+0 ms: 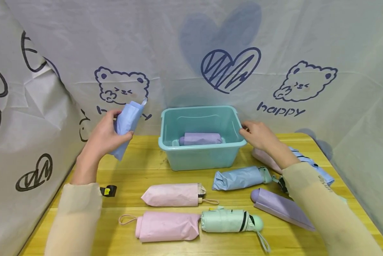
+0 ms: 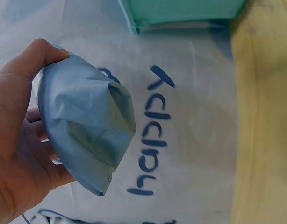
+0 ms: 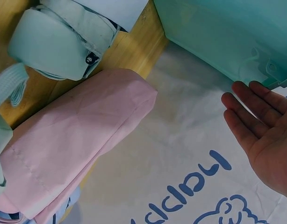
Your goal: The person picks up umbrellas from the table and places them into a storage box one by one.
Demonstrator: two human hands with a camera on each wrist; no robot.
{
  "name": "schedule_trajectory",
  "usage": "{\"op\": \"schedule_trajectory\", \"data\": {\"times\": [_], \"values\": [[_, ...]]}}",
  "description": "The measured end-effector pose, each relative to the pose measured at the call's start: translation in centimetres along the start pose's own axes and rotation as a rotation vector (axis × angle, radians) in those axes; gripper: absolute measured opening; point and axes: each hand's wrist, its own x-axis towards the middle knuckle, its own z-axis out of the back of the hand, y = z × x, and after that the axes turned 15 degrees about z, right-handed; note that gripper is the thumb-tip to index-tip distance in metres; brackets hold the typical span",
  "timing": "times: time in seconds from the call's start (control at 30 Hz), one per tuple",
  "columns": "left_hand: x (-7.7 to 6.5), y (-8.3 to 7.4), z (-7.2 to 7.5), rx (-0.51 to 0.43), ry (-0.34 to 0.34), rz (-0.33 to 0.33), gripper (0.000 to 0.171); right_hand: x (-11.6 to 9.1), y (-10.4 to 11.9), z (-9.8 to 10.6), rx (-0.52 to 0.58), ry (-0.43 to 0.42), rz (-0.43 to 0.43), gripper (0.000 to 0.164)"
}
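In the head view my left hand (image 1: 106, 133) grips a folded blue umbrella (image 1: 128, 119), raised at the left of the teal plastic bin (image 1: 202, 160). The left wrist view shows the same umbrella (image 2: 85, 121) end-on, with thumb and fingers around its fabric sleeve. My right hand (image 1: 258, 135) is at the bin's right rim. In the right wrist view its fingers (image 3: 255, 105) stretch out fairly straight, tips right at the bin's outer wall; its thumb is hidden there. Inside the bin lies a purple folded umbrella (image 1: 202, 138).
On the wooden table lie a pale pink umbrella (image 1: 172, 195), a pink one (image 1: 169, 226), a mint one (image 1: 226, 220), a blue one (image 1: 239, 178) and a purple one (image 1: 284, 208). More umbrellas lie partly behind my right forearm. A printed cloth (image 1: 185, 89) hangs behind the bin.
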Motion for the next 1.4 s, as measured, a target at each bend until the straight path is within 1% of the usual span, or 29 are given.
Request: {"op": "schedule_trajectory", "data": {"times": [0.3, 0.43, 0.73, 0.93, 1.1, 1.23, 1.4], "values": [[1.1, -3.3, 0.0, 0.020, 0.012, -0.094, 0.085, 0.1, -0.1, 0.0, -0.007, -0.007, 0.000, 0.047], [1.8, -4.9, 0.0, 0.060, 0.027, -0.139, 0.084, 0.1, -0.2, 0.0, -0.004, -0.003, 0.005, 0.047], [3.4, -9.1, -0.1, 0.171, 0.083, -0.213, 0.082, 0.1, -0.2, 0.1, -0.001, 0.000, 0.002, 0.045], [4.9, -11.6, -1.0, 0.265, 0.130, -0.285, 0.080, 0.1, -0.1, -0.1, -0.009, 0.000, -0.011, 0.048], [6.0, -13.7, -2.0, 0.339, 0.194, -0.342, 0.081, 0.0, 0.0, -0.2, -0.011, -0.009, -0.011, 0.047], [6.8, -15.3, -3.0, 0.379, 0.239, -0.401, 0.081, 0.0, 0.0, -0.2, -0.008, -0.018, -0.012, 0.046], [7.5, -16.9, -4.3, 0.444, 0.294, -0.440, 0.078, 0.1, 0.0, -0.4, -0.009, -0.030, -0.011, 0.046]]}}
